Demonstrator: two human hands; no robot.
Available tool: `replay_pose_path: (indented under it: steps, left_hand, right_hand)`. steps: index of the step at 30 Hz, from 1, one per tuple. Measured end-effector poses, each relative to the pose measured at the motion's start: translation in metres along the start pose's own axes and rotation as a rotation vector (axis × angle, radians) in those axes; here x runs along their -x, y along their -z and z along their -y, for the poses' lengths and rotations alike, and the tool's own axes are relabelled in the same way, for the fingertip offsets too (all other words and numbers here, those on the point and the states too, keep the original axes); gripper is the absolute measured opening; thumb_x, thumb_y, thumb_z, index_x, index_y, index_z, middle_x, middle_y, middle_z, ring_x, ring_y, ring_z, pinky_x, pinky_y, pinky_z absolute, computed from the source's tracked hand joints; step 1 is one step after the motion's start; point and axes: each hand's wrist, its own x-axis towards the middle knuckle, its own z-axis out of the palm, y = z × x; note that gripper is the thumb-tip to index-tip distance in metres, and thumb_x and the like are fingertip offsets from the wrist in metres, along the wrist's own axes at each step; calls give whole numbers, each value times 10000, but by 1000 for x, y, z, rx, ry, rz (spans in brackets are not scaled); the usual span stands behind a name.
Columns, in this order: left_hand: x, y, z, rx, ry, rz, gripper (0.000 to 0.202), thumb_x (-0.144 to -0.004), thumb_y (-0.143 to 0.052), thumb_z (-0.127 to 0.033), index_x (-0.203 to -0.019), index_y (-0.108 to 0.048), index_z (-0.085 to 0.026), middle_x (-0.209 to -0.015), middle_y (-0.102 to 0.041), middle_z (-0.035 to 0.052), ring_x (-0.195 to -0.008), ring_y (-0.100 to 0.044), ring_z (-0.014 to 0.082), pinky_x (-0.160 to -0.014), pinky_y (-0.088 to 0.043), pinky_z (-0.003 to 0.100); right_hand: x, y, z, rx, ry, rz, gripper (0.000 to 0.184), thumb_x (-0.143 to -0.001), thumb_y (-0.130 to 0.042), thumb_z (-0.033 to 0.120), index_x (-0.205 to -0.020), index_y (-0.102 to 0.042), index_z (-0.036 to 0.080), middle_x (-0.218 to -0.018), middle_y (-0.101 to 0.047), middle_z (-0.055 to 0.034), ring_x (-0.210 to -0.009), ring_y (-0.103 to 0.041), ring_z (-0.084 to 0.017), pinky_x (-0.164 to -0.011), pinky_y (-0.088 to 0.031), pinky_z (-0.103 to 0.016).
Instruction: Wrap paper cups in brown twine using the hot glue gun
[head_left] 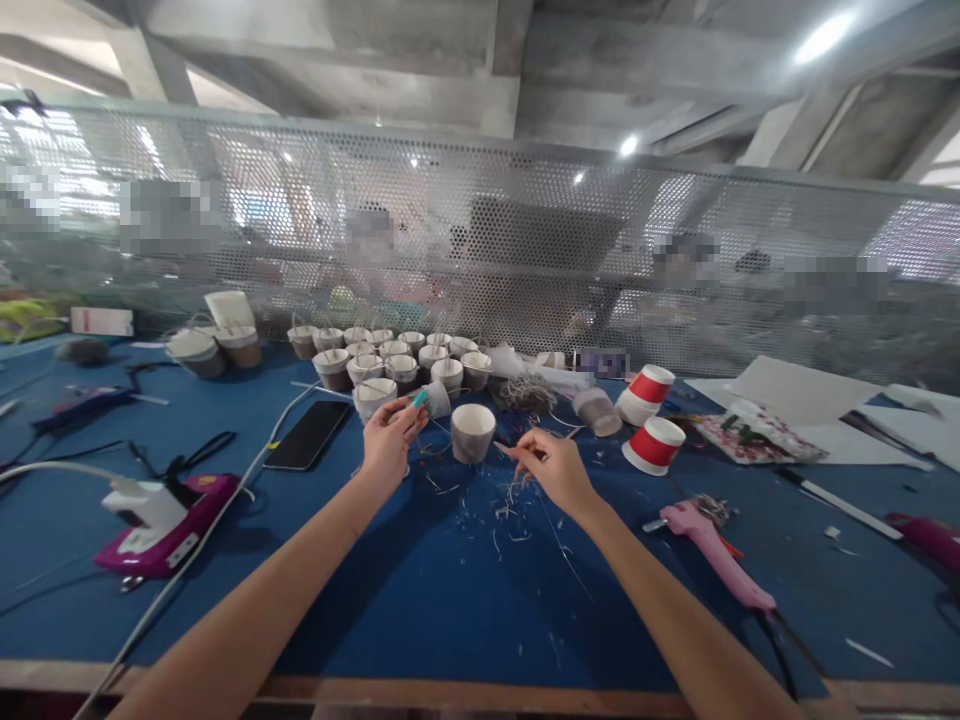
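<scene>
My left hand (pixel 386 443) has its fingers closed on a small pale cup (pixel 436 400) tipped on its side. A bright teal piece (pixel 420 398) shows at the fingertips. Right in front, between my two hands, a grey-white cup (pixel 472 434) stands upright on the blue table. My right hand (pixel 553 468) is beside that cup, thumb and fingers pinched together. Something thin and pointed sticks out of the pinch towards the cup, too small to name. Loose wire scraps (pixel 514 505) lie beneath my right hand.
Several small wire-handled buckets (pixel 401 370) crowd the back. Right of them are tangled twine (pixel 527 392), red-and-white paper cups (pixel 655 445) and a pink glue gun (pixel 720 560). To the left lie a phone (pixel 309 435) and a purple power strip (pixel 169 540) with a cable. A perforated metal screen (pixel 420 170) rises behind.
</scene>
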Motion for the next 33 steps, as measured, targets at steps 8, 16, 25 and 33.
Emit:
replay_pose_path:
  steps: [8, 16, 25, 33]
  left_hand:
    - [-1, 0, 0, 25, 2, -39, 246, -612, -780, -45, -718, -581, -144, -592, -686, 0, -559, -671, 116, -652, -553, 238]
    - [-1, 0, 1, 46, 5, -51, 224, -631, -762, -23, -692, -583, -142, -586, -672, -7, -561, -672, 113, -657, -553, 231]
    - [-4, 2, 2, 81, 17, -60, 212, -628, -774, -30, -630, -593, -140, -566, -651, -21, -571, -665, 94, -647, -550, 197]
    - [-5, 1, 2, 100, 28, -74, 204, -637, -768, -19, -630, -602, -136, -593, -666, -15, -583, -668, 91, -634, -550, 184]
  right_hand:
    - [1, -1, 5, 362, 87, 5, 234, -767, -730, 378, -887, -633, 202, -587, -633, 21, -534, -608, -147, -520, -429, -247]
    - [-1, 3, 4, 615, 381, -91, 243, -862, -612, 401, -743, -651, 192, -799, -612, -78, -818, -577, -209, -684, -474, -302]
    - [1, -2, 0, 539, 283, 89, 296, -974, -432, 304, -768, -607, 182, -724, -651, -37, -601, -601, -136, -539, -393, -235]
    - [2, -1, -6, 646, 410, -13, 308, -944, -489, 393, -741, -592, 185, -647, -652, -28, -551, -579, -131, -532, -350, -240]
